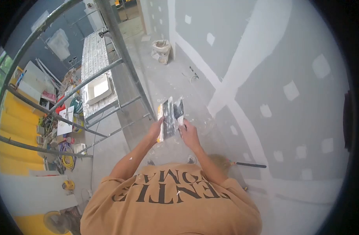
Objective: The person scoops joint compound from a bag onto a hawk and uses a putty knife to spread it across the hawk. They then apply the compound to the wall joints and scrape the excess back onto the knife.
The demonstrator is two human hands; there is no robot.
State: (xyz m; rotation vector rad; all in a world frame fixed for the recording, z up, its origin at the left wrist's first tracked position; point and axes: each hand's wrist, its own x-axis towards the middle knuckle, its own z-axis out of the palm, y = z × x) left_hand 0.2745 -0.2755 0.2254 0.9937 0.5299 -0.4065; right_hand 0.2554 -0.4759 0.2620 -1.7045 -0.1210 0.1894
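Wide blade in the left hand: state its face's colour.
The wide blade's face is dark grey smeared with white; best seen in the head view.

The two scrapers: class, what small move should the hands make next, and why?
Probably draw the narrow scraper in the right hand across the wide scraper in the left hand, to gather the white paste. Both blades look smeared, and they are held close together in front of the body; whether they touch is hard to tell.

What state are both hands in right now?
Left hand: closed, holding the wide blade.
Right hand: closed, holding the narrow blade.
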